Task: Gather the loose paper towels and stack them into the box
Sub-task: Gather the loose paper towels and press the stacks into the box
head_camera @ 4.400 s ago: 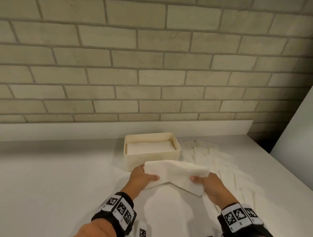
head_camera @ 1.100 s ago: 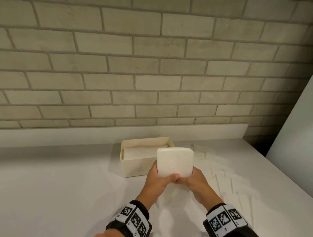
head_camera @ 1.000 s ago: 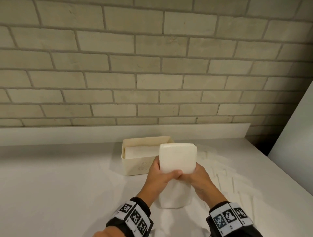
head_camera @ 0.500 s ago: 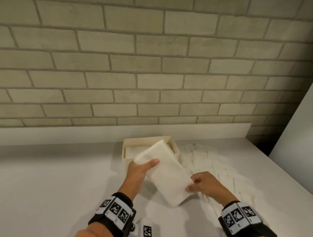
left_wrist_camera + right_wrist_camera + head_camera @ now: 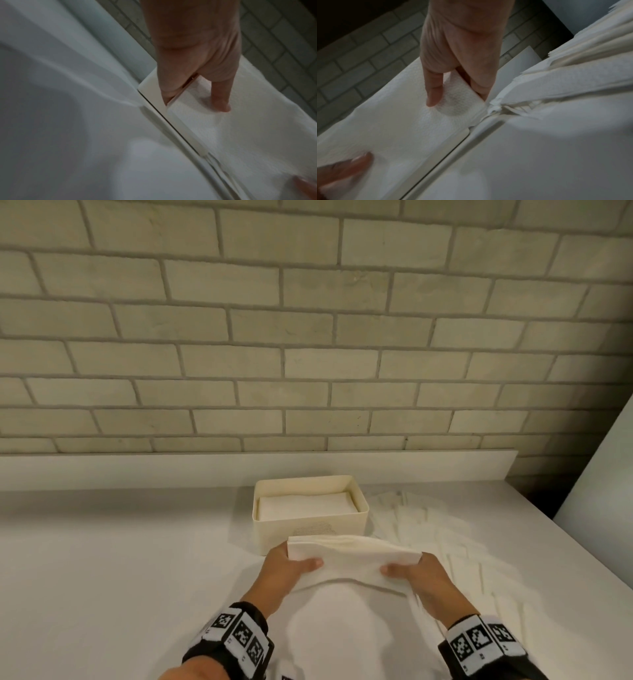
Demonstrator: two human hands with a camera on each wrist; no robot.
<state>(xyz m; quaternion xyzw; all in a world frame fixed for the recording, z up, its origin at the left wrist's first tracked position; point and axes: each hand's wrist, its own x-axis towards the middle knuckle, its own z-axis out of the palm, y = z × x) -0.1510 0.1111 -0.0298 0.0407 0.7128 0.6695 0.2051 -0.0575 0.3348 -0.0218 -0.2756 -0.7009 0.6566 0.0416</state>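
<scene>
A stack of folded white paper towels [image 5: 352, 558] hangs level just in front of the cream box [image 5: 310, 527], its long side running left to right. My left hand [image 5: 298, 565] grips its left end and my right hand [image 5: 404, 571] its right end. Each thumb lies on top and the fingers go underneath. The left wrist view shows my left thumb [image 5: 221, 98] pressing the embossed towel [image 5: 243, 129]. My right thumb [image 5: 433, 93] does the same in the right wrist view. Inside the box lies a flat pile of towels [image 5: 305, 505].
Several loose towels [image 5: 445, 542] lie fanned out on the white counter [image 5: 120, 559] right of the box, reaching toward my right wrist. A brick wall [image 5: 308, 337] rises behind a low white backsplash. A pale panel [image 5: 603, 491] stands at the far right.
The stack, held upright a second ago and then tilted diagonally over the box, has swung level. My hands now hold its two ends, lower and in front of the box.
</scene>
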